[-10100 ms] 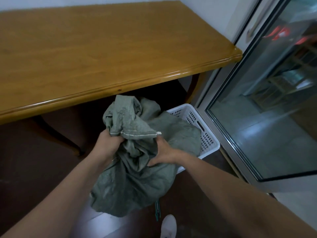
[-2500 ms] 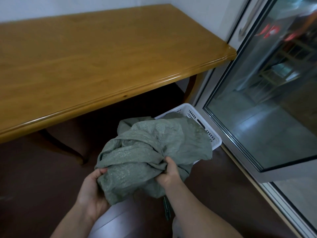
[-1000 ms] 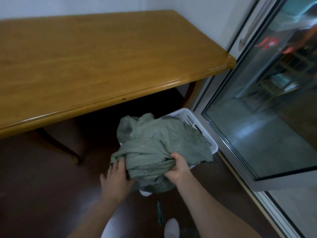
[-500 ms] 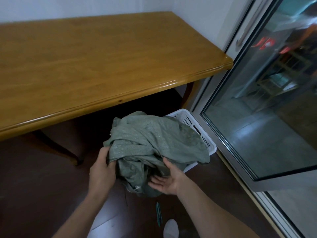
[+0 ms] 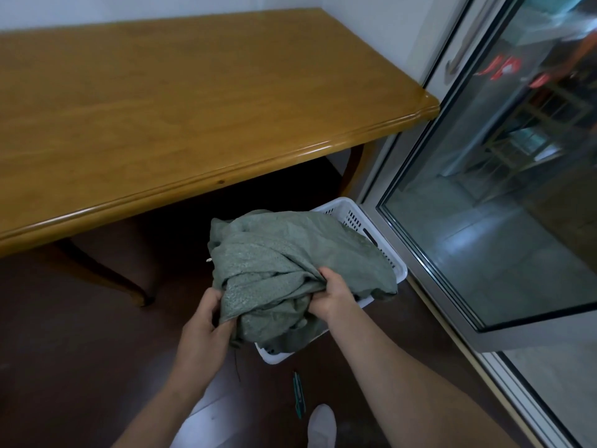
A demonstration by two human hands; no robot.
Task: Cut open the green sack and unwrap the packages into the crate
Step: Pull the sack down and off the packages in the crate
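Centrally: green sack (image 5: 290, 270), bunched, draped over white crate (image 5: 352, 215) on the floor, btwn table (image 5: 193, 108) and glass door (image 5: 484, 221). The sack lies directly ahead of both hands and touches them. Its bulk runs near-left to far-right, approx. along the crate's long axis. Left hand (image 5: 203, 328) grips the near-left edge, thumb and fingers curled round the fabric. Right hand (image 5: 332, 292) pinches a fold near the sack's middle, knuckles up, fingers closed on cloth; it sits over the crate, so is nearer to it. Both forearms reach fwd and down, converging. Crate interior hidden; no packages visible. Green cutter (image 5: 298, 396) lies on the floor near the crate's near corner, apart from both hands. Next move prob. takes the sack off the crate.
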